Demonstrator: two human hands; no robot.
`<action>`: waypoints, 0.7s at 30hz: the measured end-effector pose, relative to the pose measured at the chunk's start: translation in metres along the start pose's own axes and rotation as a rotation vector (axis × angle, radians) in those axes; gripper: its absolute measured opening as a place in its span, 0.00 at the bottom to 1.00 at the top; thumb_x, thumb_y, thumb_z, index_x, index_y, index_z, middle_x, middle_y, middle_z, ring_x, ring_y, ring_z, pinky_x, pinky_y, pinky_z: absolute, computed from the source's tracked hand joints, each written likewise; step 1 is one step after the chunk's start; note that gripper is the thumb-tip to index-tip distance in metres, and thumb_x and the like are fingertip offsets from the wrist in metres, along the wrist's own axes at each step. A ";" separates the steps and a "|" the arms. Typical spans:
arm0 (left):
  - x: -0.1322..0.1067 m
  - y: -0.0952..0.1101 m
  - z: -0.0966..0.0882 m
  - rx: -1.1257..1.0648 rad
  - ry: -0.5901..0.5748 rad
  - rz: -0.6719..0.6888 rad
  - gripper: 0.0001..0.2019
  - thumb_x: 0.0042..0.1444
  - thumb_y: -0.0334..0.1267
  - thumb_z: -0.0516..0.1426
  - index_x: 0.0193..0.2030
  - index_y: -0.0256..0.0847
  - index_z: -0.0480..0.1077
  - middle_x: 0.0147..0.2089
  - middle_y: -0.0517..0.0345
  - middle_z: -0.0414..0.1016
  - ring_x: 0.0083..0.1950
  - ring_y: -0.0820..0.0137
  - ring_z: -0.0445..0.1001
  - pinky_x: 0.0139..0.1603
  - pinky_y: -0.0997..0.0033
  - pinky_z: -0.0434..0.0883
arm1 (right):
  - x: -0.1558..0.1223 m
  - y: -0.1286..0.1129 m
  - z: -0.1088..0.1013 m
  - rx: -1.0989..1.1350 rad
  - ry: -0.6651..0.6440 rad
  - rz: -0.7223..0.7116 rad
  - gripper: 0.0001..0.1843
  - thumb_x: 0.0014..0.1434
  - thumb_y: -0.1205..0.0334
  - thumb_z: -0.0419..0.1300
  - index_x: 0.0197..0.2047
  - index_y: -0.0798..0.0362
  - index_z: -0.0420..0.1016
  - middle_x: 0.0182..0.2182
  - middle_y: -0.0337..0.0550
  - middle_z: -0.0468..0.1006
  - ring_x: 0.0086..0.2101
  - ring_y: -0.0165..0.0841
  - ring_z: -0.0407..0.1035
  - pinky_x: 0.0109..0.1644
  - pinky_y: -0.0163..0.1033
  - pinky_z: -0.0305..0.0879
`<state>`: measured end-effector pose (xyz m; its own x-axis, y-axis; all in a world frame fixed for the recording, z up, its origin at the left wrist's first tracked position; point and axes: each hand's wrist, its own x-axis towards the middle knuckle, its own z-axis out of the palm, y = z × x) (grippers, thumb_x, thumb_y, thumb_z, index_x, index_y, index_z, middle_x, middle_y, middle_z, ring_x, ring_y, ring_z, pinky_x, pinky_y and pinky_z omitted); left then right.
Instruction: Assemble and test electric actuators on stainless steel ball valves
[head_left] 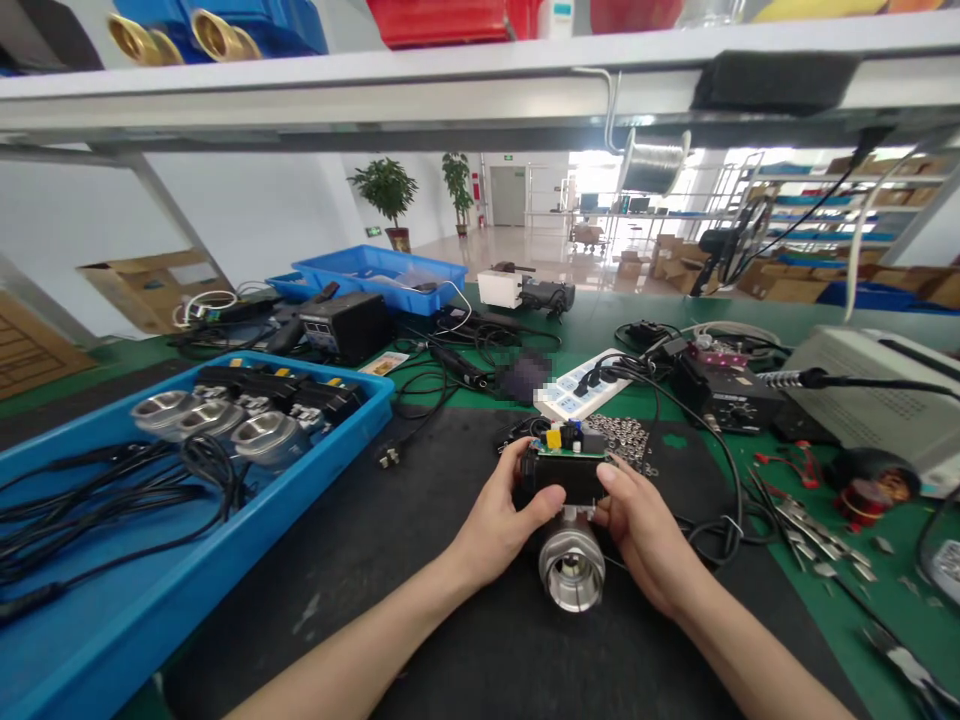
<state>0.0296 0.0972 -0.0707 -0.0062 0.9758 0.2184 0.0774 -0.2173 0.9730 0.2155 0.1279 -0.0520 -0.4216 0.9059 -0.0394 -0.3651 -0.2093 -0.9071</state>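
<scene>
Toward near edge of worktop point(600, 312), gripping housing point(574, 482) (safest hold) with left hand point(501, 515), right hand point(643, 522); likely heavy at valve point(571, 548), fragile at circuit board point(537, 447).

A worker's left hand point(499, 515) and right hand point(637, 525), both bare, appear as 2 of a matching build: slender, with smooth backs and tapering toward the fingers. The left thumb point(540, 508) and right thumb point(613, 482) are rounded and blunt at the tip; the nails are too small to make out in detail. Below the 2 narrow, bare wrists point(465, 563), the left forearm point(367, 637) and right forearm point(739, 635) are lean and smooth in outline, widening gradually and bare down to the lower edge of the head camera's view.
</scene>
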 end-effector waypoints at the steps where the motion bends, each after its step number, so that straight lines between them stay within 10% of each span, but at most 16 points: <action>1: 0.000 -0.001 -0.001 0.005 0.004 0.002 0.33 0.63 0.53 0.63 0.69 0.43 0.60 0.65 0.47 0.73 0.64 0.53 0.73 0.67 0.53 0.69 | 0.001 0.000 0.002 -0.008 0.010 -0.001 0.28 0.65 0.47 0.64 0.64 0.49 0.71 0.61 0.51 0.75 0.53 0.42 0.74 0.46 0.40 0.75; 21: 0.001 -0.012 0.000 0.078 0.044 -0.003 0.38 0.60 0.58 0.63 0.70 0.42 0.59 0.63 0.46 0.74 0.61 0.54 0.74 0.65 0.54 0.70 | 0.001 0.007 0.000 0.006 0.051 -0.037 0.29 0.62 0.42 0.65 0.60 0.51 0.73 0.54 0.49 0.80 0.45 0.38 0.76 0.42 0.39 0.73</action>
<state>0.0291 0.1013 -0.0821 -0.0503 0.9742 0.2201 0.1545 -0.2101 0.9654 0.2130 0.1272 -0.0585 -0.3645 0.9308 -0.0276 -0.3845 -0.1775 -0.9059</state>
